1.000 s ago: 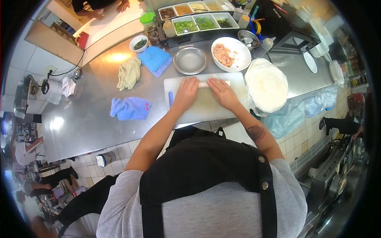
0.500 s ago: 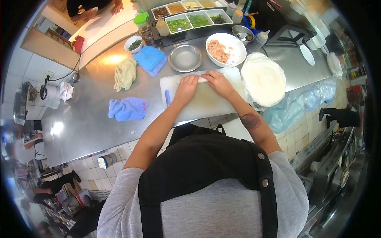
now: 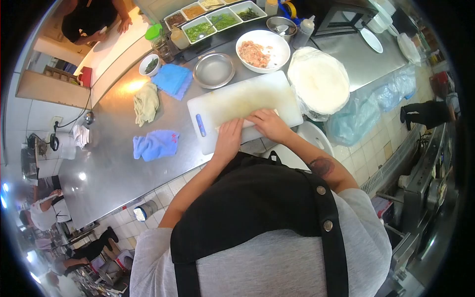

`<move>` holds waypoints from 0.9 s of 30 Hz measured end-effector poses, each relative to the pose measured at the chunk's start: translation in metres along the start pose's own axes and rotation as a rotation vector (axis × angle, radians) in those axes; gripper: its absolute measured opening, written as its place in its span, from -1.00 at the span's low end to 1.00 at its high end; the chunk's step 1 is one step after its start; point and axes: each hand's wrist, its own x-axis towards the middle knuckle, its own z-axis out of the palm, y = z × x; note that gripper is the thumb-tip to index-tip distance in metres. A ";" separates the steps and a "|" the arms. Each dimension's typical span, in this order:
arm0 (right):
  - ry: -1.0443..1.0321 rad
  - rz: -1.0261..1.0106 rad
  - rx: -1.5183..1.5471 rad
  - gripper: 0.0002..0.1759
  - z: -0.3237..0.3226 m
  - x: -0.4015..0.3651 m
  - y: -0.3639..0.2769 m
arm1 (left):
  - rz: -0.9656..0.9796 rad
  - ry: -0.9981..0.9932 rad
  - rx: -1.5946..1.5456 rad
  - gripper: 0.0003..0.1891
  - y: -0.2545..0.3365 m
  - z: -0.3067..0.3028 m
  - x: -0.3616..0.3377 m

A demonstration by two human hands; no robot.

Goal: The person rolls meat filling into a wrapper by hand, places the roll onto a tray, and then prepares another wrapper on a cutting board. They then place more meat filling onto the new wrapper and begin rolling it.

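Note:
A whitish, thin rolled wrapper (image 3: 249,123) lies near the close edge of the white cutting board (image 3: 232,101), mostly covered by fingers. My left hand (image 3: 230,136) has its fingers closed over the left part of this roll. On the right part, my right hand (image 3: 269,123) curls over it the same way, with a pale end showing past the knuckles. Whatever is inside the roll is hidden. Beyond the board stands a white bowl (image 3: 280,47) with pinkish chopped filling (image 3: 254,53). To the right sits a round stack of white wrappers (image 3: 319,76) under clear plastic.
A metal dish (image 3: 214,70) stands behind the board. Blue cloths (image 3: 171,80) and a yellowish cloth (image 3: 146,103) lie left. Topping trays (image 3: 200,30) and a squeeze bottle (image 3: 304,32) line the back. A plastic bag (image 3: 354,116) hangs at the right edge. Another person (image 3: 91,22) stands across the counter.
Both hands have come from the far edge of the board to its near edge, with the roll under their fingers. The view has turned slightly.

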 end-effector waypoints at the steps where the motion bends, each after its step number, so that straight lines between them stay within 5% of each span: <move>1: -0.002 -0.012 0.015 -0.50 -0.001 -0.001 -0.001 | 0.003 0.012 0.005 -0.57 0.001 0.000 -0.002; 14: -0.006 0.006 -0.254 -0.25 0.019 0.005 -0.023 | -0.258 -0.061 0.183 -0.23 0.023 -0.005 -0.027; 20: -0.027 0.078 -0.162 -0.13 0.025 0.046 0.005 | -0.428 -0.026 0.239 -0.24 0.007 -0.018 -0.039; 27: 0.019 0.043 -0.223 -0.16 0.024 -0.003 -0.035 | -0.529 -0.038 0.205 -0.33 -0.004 -0.042 -0.078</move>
